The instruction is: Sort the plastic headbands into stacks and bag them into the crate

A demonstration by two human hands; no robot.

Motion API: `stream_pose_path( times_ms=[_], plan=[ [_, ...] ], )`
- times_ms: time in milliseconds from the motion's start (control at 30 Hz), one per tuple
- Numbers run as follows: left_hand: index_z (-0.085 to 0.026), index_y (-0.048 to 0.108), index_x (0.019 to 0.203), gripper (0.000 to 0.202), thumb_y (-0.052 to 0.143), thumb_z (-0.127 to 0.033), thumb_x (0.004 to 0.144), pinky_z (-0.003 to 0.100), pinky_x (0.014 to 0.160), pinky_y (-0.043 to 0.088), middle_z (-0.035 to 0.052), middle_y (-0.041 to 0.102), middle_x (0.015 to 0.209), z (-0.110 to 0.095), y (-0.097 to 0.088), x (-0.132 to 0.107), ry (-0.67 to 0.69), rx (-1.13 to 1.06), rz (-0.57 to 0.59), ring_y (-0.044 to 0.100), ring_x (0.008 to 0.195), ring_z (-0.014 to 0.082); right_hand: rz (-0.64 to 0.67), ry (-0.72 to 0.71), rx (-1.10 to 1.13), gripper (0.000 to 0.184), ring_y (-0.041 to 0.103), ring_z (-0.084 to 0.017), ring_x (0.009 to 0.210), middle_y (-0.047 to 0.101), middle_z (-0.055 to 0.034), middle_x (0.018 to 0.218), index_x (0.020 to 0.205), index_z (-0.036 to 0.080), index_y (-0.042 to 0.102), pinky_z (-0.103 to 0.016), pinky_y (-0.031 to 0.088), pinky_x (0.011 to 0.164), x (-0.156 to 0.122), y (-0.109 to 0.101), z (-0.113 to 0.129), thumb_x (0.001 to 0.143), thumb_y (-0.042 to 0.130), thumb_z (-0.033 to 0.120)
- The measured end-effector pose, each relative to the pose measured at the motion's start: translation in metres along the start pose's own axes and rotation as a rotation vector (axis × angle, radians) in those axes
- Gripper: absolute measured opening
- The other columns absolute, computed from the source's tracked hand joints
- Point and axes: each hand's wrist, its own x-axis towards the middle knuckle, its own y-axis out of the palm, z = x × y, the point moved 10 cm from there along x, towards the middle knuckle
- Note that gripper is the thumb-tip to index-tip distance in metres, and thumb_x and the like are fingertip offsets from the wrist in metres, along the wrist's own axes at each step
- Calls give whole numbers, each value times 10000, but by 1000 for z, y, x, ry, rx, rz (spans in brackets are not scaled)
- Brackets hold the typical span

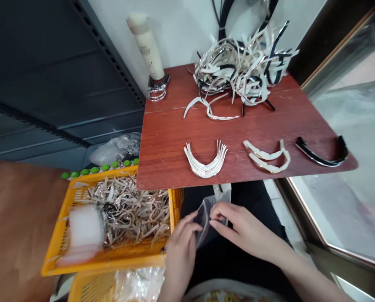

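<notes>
Here, left fingers (190, 227) and right fingers (226, 210) pinch a bag (206, 206); board (165, 147) beyond, yellow basket (127, 262) leftward.

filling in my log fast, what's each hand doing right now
Left hand: closed, holding the left side of a clear plastic bag.
Right hand: closed, pinching the clear plastic bag.

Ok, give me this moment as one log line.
left hand: grips clear bag; right hand: pinches bag; red-brown board: white curved stack, tangled pile; yellow basket: loose strips
</notes>
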Motion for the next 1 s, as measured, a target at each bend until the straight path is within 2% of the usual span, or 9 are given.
stream_pose_path(
  times_ms=[100,200,267,333,467,633,800,900,1000],
  plan=[
    [-292,711,1059,273,481,-214,934,316,870,584,25,733,1096,8,-73,-18,-27,169,-208,699,1007,184,-223,-243,-199,145,640,-200,983,679,-63,1048,1067,229,611,-346,521,882,12,-35,33,975,529,304],
    [-412,694,1121,288,621,-300,866,401,947,555,-69,724,1073,7,-158,-58,-62,358,-605,690,940,208,-426,-395,-487,337,543,-278,1222,621,-114,1272,1273,212,571,-525,384,1098,31,-59,48,961,552,338],
    [-479,665,1148,351,666,-320,835,439,990,524,-114,712,1072,5,-184,-79,-64,457,-726,678,917,215,-412,-411,-645,465,408,-332,1364,532,-141,1410,1356,178,527,-608,255,1163,50,-58,42,939,586,375],
    [-460,661,1152,324,622,-309,868,422,949,543,-100,715,1070,8,-168,-76,-12,469,-585,677,929,211,-347,-415,-728,450,340,-354,1411,512,-139,1438,1317,158,563,-639,205,1175,66,-52,32,931,604,385],
    [-298,708,1089,317,466,-181,920,359,844,577,20,738,1036,37,-60,-42,16,358,-101,682,952,212,-276,-480,-724,205,456,-312,1331,659,-83,1230,1083,192,667,-644,204,1177,72,-45,25,949,587,325],
    [-162,636,1239,442,404,-52,879,450,1015,489,131,668,1227,86,37,-15,-229,299,11,616,1156,265,-266,-536,-654,183,608,-259,1077,701,-63,951,1016,195,670,-636,219,1171,44,-41,49,953,584,345],
    [-191,528,1364,443,474,-166,925,395,1043,476,125,577,1382,103,46,-12,-258,225,30,574,1251,243,191,-540,-475,130,630,-184,836,682,-12,831,976,223,689,-458,354,1135,4,43,42,928,629,328],
    [-201,511,1377,487,546,-176,892,334,1065,465,94,582,1383,108,40,-12,-214,159,84,564,1274,203,375,-447,-501,101,639,-196,809,683,-24,768,894,194,702,-398,446,1005,3,89,-7,886,689,293],
    [-166,493,1388,527,559,-137,865,342,1130,409,106,560,1407,108,34,-14,-188,128,112,509,1335,199,432,-350,-637,153,635,-213,820,696,-52,803,894,170,701,-375,466,876,17,106,-55,910,658,317]
  ],
)
